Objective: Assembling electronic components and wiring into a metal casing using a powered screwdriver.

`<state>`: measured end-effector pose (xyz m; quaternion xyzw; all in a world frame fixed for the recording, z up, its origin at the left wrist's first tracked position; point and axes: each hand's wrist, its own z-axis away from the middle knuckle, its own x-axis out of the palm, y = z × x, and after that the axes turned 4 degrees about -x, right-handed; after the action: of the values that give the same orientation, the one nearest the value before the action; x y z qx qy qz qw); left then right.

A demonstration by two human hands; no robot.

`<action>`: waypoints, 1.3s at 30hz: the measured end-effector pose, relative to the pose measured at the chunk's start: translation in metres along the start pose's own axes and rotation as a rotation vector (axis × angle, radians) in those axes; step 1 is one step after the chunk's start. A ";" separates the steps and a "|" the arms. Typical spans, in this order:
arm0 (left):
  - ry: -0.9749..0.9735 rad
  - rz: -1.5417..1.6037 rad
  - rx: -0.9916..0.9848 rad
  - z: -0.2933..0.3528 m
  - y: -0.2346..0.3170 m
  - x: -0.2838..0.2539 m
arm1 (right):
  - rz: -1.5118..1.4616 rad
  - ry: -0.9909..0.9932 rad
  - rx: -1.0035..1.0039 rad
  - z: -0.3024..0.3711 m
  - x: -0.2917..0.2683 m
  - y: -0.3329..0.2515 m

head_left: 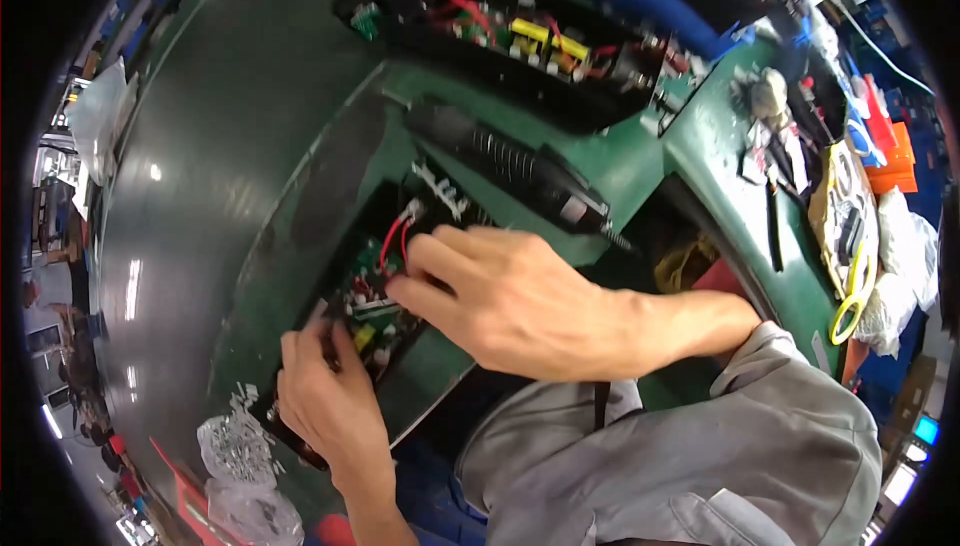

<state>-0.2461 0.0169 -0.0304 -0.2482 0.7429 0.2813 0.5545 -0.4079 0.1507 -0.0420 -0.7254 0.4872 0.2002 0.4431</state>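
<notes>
In front of me lies a long black electronics housing (380,208), set at a slant on the green work surface. Inside it are a circuit board (362,274) with small parts and red wires (391,241) that loop up to a white connector. My right hand (495,291) reaches over from the right, fingers curled together at the board beside these wires; its fingertips hide whatever they pinch. My left hand (335,391) is at the near left side of the housing, thumb and fingers closing at the board's edge around something small and dark that I cannot make out.
Beyond the housing lies a black electric screwdriver (510,161). Farther back sits a second open black housing (530,46) with yellow parts. A plastic bag of small metal pieces (238,451) is at the near left. Yellow-handled scissors (852,301) and tools lie at the right.
</notes>
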 end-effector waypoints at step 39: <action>-0.115 0.444 -0.239 -0.006 -0.029 0.005 | -0.075 -0.038 -0.051 -0.017 0.058 0.004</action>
<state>-0.2315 -0.0087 -0.0382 -0.1265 0.7077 0.4957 0.4873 -0.3885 0.1051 -0.0765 -0.7505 0.4458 0.2095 0.4406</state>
